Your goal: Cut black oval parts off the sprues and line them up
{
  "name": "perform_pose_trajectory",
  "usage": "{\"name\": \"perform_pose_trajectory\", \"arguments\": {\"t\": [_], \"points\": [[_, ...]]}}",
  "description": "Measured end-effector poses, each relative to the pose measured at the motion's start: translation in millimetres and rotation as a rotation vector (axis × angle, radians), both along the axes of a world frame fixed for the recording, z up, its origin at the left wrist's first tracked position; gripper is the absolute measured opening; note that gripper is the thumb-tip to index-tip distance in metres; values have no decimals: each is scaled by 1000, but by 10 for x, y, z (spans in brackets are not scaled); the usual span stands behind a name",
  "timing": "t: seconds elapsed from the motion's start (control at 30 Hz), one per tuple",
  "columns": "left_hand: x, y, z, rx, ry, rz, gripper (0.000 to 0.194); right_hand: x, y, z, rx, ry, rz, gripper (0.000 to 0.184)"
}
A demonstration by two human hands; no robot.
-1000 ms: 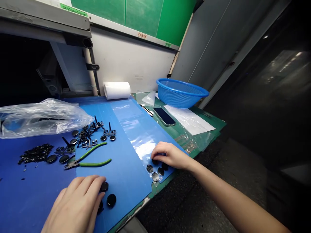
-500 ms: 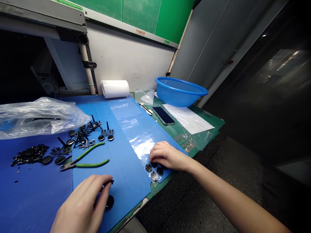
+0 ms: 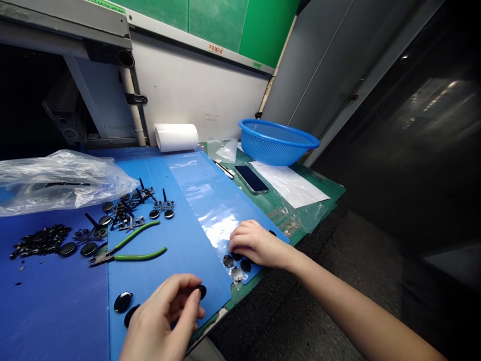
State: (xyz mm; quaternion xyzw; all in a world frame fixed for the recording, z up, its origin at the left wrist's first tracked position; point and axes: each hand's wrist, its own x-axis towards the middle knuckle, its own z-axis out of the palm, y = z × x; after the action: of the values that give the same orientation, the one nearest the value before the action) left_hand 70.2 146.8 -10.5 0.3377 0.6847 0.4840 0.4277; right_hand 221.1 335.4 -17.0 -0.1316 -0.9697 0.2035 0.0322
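black disc pinched in left hand fingertips | right hand fingers curled, pressing clear film

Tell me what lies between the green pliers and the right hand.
In the head view, only bare blue mat and the clear plastic sheet's edge lie between the green pliers and the right hand.

The single head-worn view looks forward and down, close over the blue mat, toward the bench's right edge.
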Motion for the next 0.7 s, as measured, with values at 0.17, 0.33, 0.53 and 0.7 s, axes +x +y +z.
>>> {"name": "perform_pose_trajectory", "arguments": {"t": [0.17, 0.33, 0.53, 0.7], "points": [[192, 139, -8, -66, -333, -31, 22, 47, -23, 123, -48, 54, -30, 18], [301, 263, -50, -28, -456, 8, 18, 62, -303, 375, -144, 147, -86, 12], [418, 300, -55, 5, -559, 73, 15, 53, -655, 311, -255, 207, -187, 8], [510, 295, -72, 38, -592, 100, 15, 77, -580, 311, -154, 159, -108, 7]]}}
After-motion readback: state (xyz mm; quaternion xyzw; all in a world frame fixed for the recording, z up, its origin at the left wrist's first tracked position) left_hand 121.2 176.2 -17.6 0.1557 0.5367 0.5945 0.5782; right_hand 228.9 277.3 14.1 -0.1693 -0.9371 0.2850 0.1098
